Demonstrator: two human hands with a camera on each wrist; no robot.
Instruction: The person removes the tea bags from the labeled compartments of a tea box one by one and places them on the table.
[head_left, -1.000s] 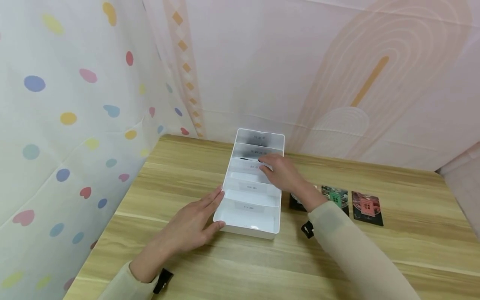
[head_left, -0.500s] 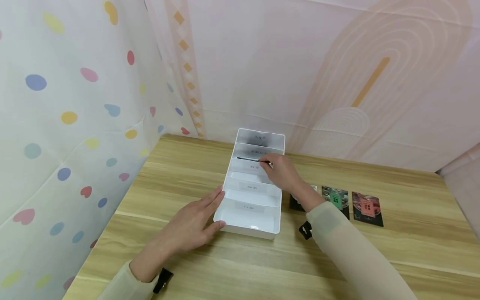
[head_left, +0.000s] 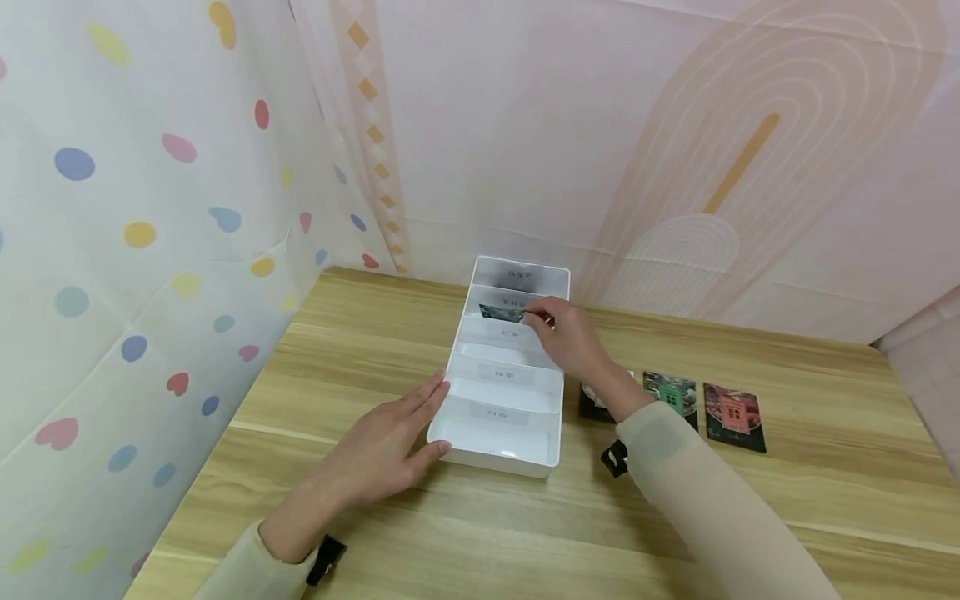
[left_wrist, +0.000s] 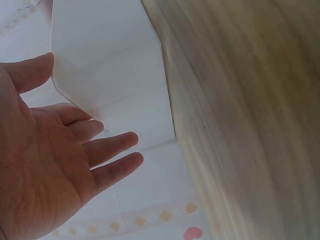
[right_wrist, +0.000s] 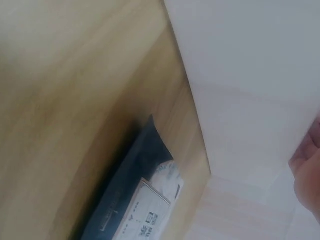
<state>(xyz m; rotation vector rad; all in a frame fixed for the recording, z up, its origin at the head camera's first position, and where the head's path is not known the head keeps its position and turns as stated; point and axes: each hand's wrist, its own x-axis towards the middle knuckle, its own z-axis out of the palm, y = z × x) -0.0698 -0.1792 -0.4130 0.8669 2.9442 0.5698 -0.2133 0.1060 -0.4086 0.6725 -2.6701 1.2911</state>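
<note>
A long white organizer box (head_left: 498,464) with several labelled compartments stands lengthwise on the table. At its second compartment from the back, my right hand (head_left: 564,335) pinches the right end of a flat tea sachet (head_left: 501,313) between thumb and fingers. The sachet's dark green printed face shows above the divider; its lower part is hidden. My left hand (head_left: 384,443) rests against the near left corner of the box, thumb at the front rim and fingers along the side. In the left wrist view, the left fingers (left_wrist: 112,145) are loosely extended beside the white wall.
Right of the box lie three flat sachets on the wooden table (head_left: 840,500): a black and white one (head_left: 594,407) partly under my right forearm, a green one (head_left: 670,398) and a red one (head_left: 735,415). Patterned curtains (head_left: 525,167) close off the back and left.
The sachet at the second compartment has turned from a thin dark edge to show its printed face, and my right fingers now pinch its end slightly higher. My left hand stays in place.
</note>
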